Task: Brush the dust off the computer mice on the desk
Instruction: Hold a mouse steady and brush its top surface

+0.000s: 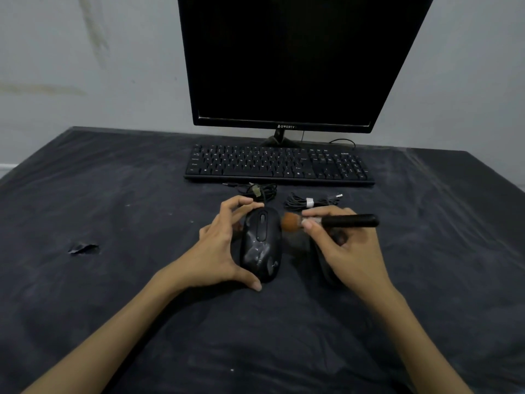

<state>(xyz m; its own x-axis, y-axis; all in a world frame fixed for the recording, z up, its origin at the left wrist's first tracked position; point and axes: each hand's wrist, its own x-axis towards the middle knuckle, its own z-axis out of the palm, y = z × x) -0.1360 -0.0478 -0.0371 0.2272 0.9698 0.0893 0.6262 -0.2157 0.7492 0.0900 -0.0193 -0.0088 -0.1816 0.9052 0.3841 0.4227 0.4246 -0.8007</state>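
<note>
Left hand point(218, 245) clamps the dusty black plastic mouse point(261, 243); right hand point(345, 248) pinches the black-handled, brown-bristled brush point(326, 221) beside it. Next, probably sweep bristles across the mouse's top.

Mouse point(261, 243) under my left hand point(216, 251): glossy black, smeared with pale grey dust streaks. Brush point(329, 221) in my right hand point(346, 248): black handle, silvery ferrule, rust-orange bristles. Desk cover point(113, 280): charcoal, mottled with whitish dust. Keyboard point(278, 166) black with white lettering. Monitor point(292, 61) black, white logo. Cable bundle point(309, 201) black with white tie.
</note>
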